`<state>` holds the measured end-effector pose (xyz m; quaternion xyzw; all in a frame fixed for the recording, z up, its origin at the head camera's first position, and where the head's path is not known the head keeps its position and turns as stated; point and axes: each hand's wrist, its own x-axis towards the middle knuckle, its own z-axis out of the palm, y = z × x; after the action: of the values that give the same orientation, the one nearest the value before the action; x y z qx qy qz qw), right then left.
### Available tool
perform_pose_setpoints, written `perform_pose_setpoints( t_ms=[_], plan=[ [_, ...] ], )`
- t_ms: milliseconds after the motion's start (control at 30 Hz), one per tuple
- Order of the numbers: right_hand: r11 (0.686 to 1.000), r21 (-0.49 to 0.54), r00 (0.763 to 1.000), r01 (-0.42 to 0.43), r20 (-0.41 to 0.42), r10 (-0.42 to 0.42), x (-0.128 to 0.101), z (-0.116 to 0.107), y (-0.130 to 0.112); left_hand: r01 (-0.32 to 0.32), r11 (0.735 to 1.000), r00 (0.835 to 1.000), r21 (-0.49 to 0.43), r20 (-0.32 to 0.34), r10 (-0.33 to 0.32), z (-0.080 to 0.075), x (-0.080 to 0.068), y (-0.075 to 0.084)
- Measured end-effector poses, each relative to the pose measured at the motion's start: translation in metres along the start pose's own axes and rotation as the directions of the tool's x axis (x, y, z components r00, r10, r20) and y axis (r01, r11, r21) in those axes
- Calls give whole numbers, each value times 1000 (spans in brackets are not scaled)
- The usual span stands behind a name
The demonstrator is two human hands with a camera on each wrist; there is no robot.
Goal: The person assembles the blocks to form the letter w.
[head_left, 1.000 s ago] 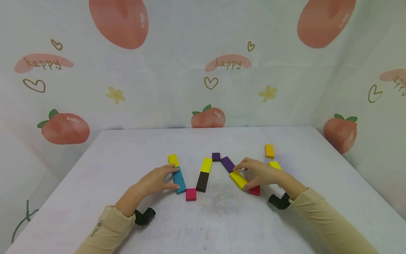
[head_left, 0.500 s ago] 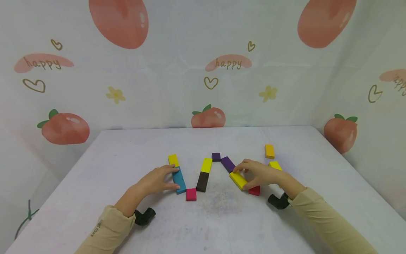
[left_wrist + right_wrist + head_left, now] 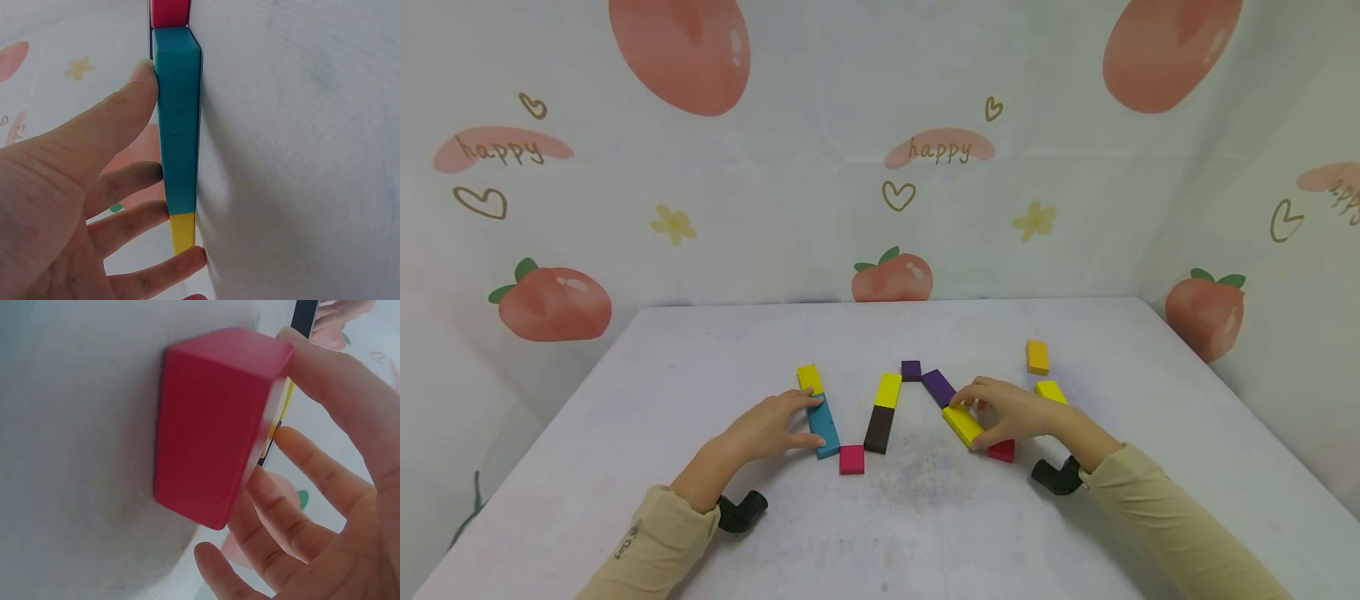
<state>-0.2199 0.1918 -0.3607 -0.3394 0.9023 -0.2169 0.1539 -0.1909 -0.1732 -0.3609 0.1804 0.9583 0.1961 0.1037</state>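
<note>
My left hand (image 3: 767, 429) rests its fingertips on the top face of a blue block (image 3: 825, 429), thumb near one end, forefinger near the other. A yellow block (image 3: 807, 377) continues beyond it, and a small red block (image 3: 852, 460) sits at its near end. My right hand (image 3: 1021, 408) touches a slanted yellow block (image 3: 961, 425) with forefinger at its far end and thumb at its near end. A purple block (image 3: 938, 387) adjoins that far end. Partly hidden under the right hand lies a red block (image 3: 1002, 451), large in the right wrist view.
Between the hands, a dark brown block (image 3: 880, 429) and a yellow block (image 3: 889, 390) form a slanted bar, with a small purple block (image 3: 912, 371) at its top. An orange-yellow block (image 3: 1037, 357) and another yellow block (image 3: 1051, 391) lie beyond the right hand.
My right thumb and wrist have shifted very slightly left along the yellow block. The left hand and the blocks look the same.
</note>
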Motion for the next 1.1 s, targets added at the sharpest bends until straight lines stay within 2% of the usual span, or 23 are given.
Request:
perform_pose_setpoints(
  t_ms=[1100],
  plan=[
    [999, 19, 999, -35, 3, 35, 0, -1, 3, -16, 1000, 1000, 2, -2, 16, 0, 2, -2]
  ],
)
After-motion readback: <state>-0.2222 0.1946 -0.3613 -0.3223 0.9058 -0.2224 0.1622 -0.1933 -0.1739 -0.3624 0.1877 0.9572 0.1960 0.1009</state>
